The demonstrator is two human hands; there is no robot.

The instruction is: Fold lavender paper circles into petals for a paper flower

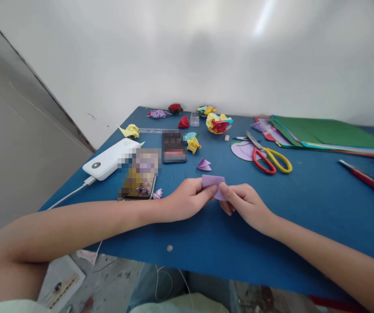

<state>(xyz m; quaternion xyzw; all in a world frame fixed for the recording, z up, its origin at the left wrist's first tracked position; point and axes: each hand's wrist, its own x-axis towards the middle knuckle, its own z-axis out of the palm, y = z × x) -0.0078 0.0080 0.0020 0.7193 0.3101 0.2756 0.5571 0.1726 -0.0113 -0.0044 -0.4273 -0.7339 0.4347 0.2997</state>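
Both of my hands meet over the middle of the blue table (320, 195), pinching a small piece of purple paper (213, 181). My left hand (187, 200) grips its left side with thumb and fingers closed. My right hand (244, 202) pinches its right lower edge. A folded purple paper petal (204, 164) lies just beyond the hands. Red-and-yellow-handled scissors (267, 157) rest on a purple paper circle (243, 150) to the right.
A white power bank (110, 158) with a cable, a phone (140, 174) and a dark box (174, 146) lie on the left. Paper flowers (218, 123) sit at the back. A stack of coloured sheets (327, 132) and a red pencil (368, 179) occupy the right.
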